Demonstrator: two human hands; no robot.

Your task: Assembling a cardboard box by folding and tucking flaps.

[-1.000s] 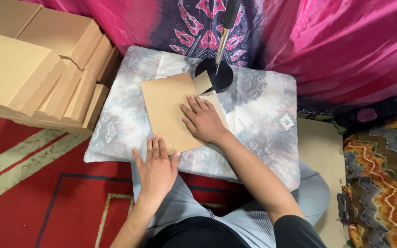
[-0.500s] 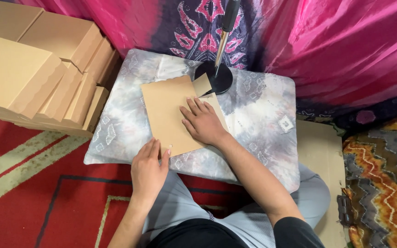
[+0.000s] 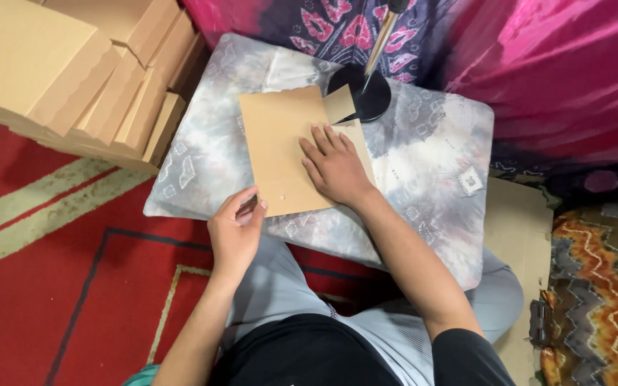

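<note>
— Red patterned rug (image 3: 73, 286) underfoot, grey marbled cushion (image 3: 423, 179) on the lap, flat brown cardboard sheet (image 3: 280, 150) lying on top.

— Right hand (image 3: 334, 168)?

— Spread open, pressing flat on the sheet, gripping nothing.

— Left hand (image 3: 236, 227)?

— Pinching the sheet's near corner, fingers curled. Flat on the cushion edge a second ago, now raised to that corner.

— Good way to fold?

— Probably press firmly with the right palm, lift the corner slowly. Round black lamp base (image 3: 359, 93) close by, stacked brown cardboard boxes (image 3: 59, 71) off left.
</note>
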